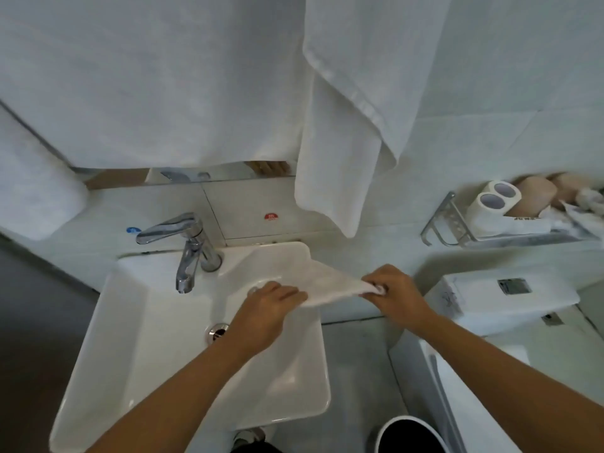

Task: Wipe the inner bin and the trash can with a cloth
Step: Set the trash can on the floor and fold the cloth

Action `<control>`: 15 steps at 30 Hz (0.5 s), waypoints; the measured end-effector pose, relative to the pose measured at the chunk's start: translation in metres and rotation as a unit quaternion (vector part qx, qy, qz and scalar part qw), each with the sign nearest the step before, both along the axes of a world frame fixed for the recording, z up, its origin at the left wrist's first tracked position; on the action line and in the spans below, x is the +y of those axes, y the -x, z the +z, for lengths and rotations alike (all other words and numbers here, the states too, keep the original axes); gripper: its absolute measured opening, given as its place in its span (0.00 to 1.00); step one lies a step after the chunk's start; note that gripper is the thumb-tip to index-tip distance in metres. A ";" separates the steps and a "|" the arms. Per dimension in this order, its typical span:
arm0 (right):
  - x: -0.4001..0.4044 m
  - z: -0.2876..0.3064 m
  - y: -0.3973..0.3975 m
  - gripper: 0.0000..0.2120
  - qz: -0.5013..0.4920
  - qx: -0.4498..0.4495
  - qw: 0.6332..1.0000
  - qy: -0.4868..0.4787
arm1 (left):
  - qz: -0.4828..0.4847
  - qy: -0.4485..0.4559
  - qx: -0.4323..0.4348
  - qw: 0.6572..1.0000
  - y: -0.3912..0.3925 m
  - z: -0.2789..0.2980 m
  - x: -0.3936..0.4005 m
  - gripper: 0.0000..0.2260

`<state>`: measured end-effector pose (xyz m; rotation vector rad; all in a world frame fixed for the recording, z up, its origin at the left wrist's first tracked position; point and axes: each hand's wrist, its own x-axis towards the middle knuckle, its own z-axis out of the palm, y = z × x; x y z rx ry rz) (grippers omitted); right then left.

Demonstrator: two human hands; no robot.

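Big white towels [183, 76] hang across the top of the head view, w/ a second one [346, 125] draped just right of it; below sits the white sink [137, 338], faucet [186, 246] at its back left, drain [217, 331] near mid-basin, no water visibly running. Toilet tank [503, 302] stands right of the sink, and a wall shelf [457, 230] above it carries toilet rolls [493, 197]. The trash can [410, 434] shows only as a dark round opening w/ a white rim at the bottom edge, on the floor btwn sink and toilet, well apart from both hands; can't tell whether the inner bin sits in it. The cloth [330, 286] is stretched over the sink's right rear corner. Left hand [271, 305] has fingers curled over the cloth's near end, above the basin; right hand [392, 289] pinches the far end in a closed fist just past the rim. Step in hand looks like prepping the cloth, prob. wringing or spreading it before wiping. To do it well: keep both ends held firm, twist hands in opposite directions over the basin so drips land inside, not on the floor, then fold to a flat pad. Aim for damp, not dripping, before going down to the can.
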<state>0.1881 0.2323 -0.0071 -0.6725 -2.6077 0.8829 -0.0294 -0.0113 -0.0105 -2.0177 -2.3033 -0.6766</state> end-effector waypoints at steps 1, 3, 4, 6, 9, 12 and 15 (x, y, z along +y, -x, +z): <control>-0.009 -0.021 -0.012 0.10 -0.010 -0.018 1.000 0.019 | -0.010 0.011 -0.025 1.000 -0.010 -0.019 -0.007 0.33; -0.028 -0.056 -0.031 0.08 -0.028 -0.026 0.997 0.060 | -0.024 0.030 -0.077 0.996 -0.031 -0.051 -0.022 0.31; -0.037 -0.071 -0.037 0.09 -0.041 -0.017 0.996 0.077 | -0.024 0.034 -0.098 0.994 -0.040 -0.062 -0.029 0.32; -0.050 -0.094 -0.046 0.12 -0.078 -0.016 0.992 0.101 | -0.016 0.031 -0.133 0.991 -0.052 -0.076 -0.039 0.32; -0.062 -0.105 -0.054 0.18 -0.054 -0.031 0.996 0.070 | -0.006 0.034 -0.154 0.988 -0.053 -0.081 -0.048 0.24; -0.068 -0.117 -0.064 0.20 0.017 -0.061 0.998 0.019 | -0.004 0.045 -0.164 0.985 -0.054 -0.088 -0.054 0.25; -0.074 -0.130 -0.070 0.20 0.044 -0.127 0.991 0.029 | -0.005 0.102 -0.205 0.973 -0.054 -0.091 -0.057 0.26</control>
